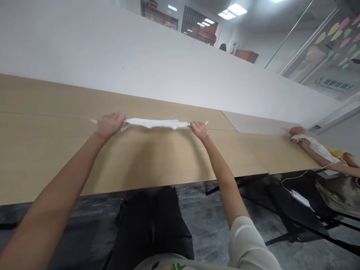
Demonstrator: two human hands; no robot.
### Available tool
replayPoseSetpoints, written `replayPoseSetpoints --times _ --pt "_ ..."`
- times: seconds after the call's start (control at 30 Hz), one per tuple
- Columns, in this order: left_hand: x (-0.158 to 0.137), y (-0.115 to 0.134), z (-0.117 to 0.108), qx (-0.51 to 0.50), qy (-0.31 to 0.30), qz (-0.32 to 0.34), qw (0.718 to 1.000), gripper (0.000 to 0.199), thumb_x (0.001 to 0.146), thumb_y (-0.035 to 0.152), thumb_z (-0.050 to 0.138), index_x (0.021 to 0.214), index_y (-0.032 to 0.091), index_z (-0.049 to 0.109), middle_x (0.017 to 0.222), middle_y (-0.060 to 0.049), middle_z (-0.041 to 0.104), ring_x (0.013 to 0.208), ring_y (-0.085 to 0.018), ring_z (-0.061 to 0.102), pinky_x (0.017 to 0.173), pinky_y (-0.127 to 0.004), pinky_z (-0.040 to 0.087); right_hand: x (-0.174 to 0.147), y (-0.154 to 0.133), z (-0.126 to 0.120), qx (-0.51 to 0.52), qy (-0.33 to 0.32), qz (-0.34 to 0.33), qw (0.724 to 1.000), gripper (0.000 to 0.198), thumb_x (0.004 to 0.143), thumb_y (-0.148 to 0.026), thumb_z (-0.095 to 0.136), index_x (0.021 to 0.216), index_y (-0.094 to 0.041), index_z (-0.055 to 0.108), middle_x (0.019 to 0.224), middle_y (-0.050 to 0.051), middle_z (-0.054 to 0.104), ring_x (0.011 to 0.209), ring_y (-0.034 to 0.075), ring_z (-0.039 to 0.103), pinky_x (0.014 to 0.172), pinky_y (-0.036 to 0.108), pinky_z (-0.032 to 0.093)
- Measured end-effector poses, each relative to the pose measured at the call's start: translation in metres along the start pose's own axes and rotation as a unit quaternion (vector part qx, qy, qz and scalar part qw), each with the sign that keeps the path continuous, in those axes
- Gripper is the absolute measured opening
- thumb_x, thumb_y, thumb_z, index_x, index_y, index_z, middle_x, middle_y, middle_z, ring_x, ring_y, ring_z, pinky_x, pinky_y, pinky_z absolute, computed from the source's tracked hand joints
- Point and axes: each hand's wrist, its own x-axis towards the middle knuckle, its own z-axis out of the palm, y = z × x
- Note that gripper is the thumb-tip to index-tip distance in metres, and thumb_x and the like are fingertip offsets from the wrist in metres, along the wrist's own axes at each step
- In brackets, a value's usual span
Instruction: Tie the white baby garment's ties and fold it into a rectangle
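White limp material (156,123), cloth or bag I cannot tell, is drawn out nearly straight above the desk (168,161); whether it contains anything I cannot make out; on my feed the left hand (111,125) is curled tight around one end, blurred, with a little white showing past it; the right hand (199,130) is clenched on the other end, a thin tip poking out beyond the fist; shadows fall on the desk below; far right, a co-worker's hand (305,143) touches white fabric (319,147) beside a round tan object (297,130).
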Motion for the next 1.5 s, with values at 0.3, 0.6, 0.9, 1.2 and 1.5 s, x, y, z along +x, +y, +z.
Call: replayPoseSetpoints --times 0.3,0.6,0.9,1.2,1.5 --pt "-0.138 0.016 0.046 -0.010 -0.123 0.024 0.992 0.022 0.090 0.035 0.046 0.099 0.019 0.057 0.102 -0.013 0.067 0.092 -0.027 0.061 0.074 -0.034 0.044 -0.131 -0.060 0.009 0.051 -0.156 -0.169 0.972 0.030 0.104 -0.026 0.035 0.085 -0.017 0.058 0.075 0.005 0.061 0.067 0.015 0.053 0.060 0.025 0.039" --pt "-0.210 0.033 0.037 -0.158 -0.058 0.000 0.986 0.028 0.086 0.043 0.042 0.084 0.022 0.060 0.094 -0.014 0.068 0.095 -0.031 0.062 0.088 -0.045 0.046 -0.191 -0.085 -0.020 0.052 -0.208 -0.024 0.977 0.022 0.090 -0.005 0.044 0.092 -0.017 0.062 0.091 0.011 0.065 0.084 0.022 0.059 0.071 0.030 0.047" --pt "-0.203 0.068 0.023 -0.284 -0.019 -0.061 0.957 0.044 0.091 0.045 0.033 0.105 0.019 0.065 0.110 -0.010 0.069 0.107 -0.025 0.062 0.097 -0.040 0.047 -0.221 -0.088 -0.014 0.152 -0.045 0.339 0.927 0.022 0.084 -0.021 0.047 0.088 -0.016 0.068 0.098 0.013 0.069 0.096 0.025 0.059 0.090 0.038 0.043" --pt "-0.200 0.136 0.049 -0.157 -0.060 0.008 0.986 0.045 0.091 0.042 0.044 0.131 0.027 0.059 0.147 -0.011 0.048 0.141 -0.035 0.035 0.115 -0.057 0.023 -0.206 -0.086 0.000 0.035 0.022 0.493 0.869 0.030 0.088 -0.039 0.049 0.082 -0.013 0.064 0.097 0.025 0.067 0.098 0.035 0.058 0.090 0.054 0.038" --pt "-0.193 0.139 0.036 -0.307 -0.065 -0.045 0.948 0.058 0.086 0.058 0.048 0.132 0.023 0.057 0.146 -0.013 0.049 0.141 -0.035 0.034 0.116 -0.056 0.021 -0.129 -0.147 -0.035 0.147 0.059 0.464 0.871 0.031 0.097 -0.033 0.034 0.098 -0.015 0.059 0.093 0.015 0.068 0.081 0.025 0.065 0.070 0.032 0.046"
